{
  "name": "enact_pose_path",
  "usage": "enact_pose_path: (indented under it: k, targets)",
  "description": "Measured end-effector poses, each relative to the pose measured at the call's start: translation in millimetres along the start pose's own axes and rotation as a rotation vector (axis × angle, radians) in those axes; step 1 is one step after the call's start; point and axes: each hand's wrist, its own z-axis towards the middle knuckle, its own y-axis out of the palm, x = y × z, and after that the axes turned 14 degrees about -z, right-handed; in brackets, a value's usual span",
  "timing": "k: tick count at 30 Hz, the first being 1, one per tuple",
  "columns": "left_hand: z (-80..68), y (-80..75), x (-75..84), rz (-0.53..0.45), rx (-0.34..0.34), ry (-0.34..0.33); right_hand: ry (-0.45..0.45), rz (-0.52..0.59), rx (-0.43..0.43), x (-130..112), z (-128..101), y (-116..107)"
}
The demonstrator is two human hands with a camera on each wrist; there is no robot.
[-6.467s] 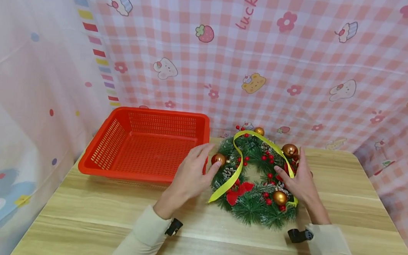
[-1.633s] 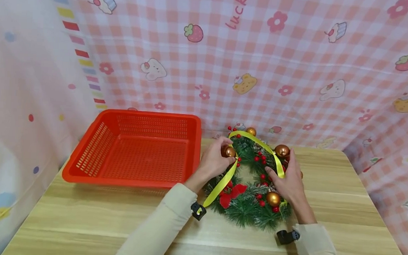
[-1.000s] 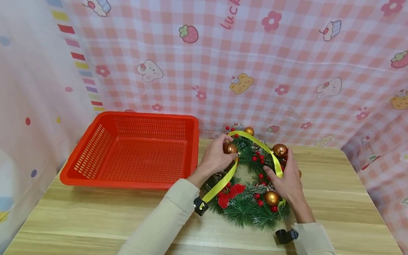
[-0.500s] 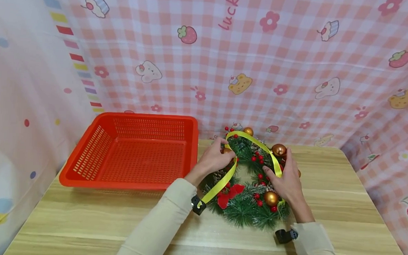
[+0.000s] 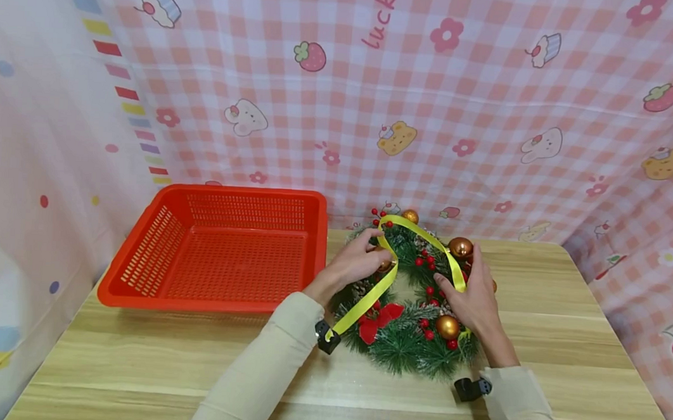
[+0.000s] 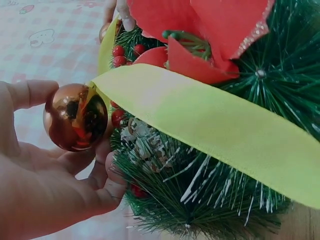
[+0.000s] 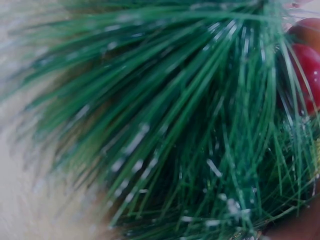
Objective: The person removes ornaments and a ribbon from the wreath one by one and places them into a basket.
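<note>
Right of the basket (image 5: 206, 304), the wreath (image 5: 400, 354) might lose a bauble (image 6: 75, 120) if the left hand (image 5: 356, 260), pinching it basket-side, tugs too hard or snags the ribbon (image 6: 200, 120), while the right hand (image 5: 473, 296) rests straight-fingered on the side away from the basket.

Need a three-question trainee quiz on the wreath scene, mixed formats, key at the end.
1. True or false: in the head view, the red basket stands left of the wreath.
2. What does the left hand touch?
A) the basket's rim
B) a copper ball
C) the table's edge
3. Name the colour of the ribbon lying across the wreath.

Key: 1. True; 2. B; 3. Yellow
</note>
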Motion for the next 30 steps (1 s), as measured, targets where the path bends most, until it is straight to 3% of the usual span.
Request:
enact_pose_path:
  k: [8, 14, 23, 30]
  targets:
    - [2.8, -0.6, 0.4, -0.073, -0.059, 0.0, 0.003, 0.002, 0.0, -0.2, -0.1, -0.9]
    - [3.9, 0.2, 1.4, -0.108, -0.081, 0.048, 0.004, 0.001, 0.0, -0.8, -0.2, -0.5]
    - [4.0, 7.7, 4.8, 0.028, 0.07, 0.116, 0.005, 0.002, 0.002, -0.9, -0.2, 0.8]
    - [3.9, 10.0, 5.6, 0.039, 0.135, 0.146, 0.005, 0.005, 0.002, 0.0, -0.1, 0.2]
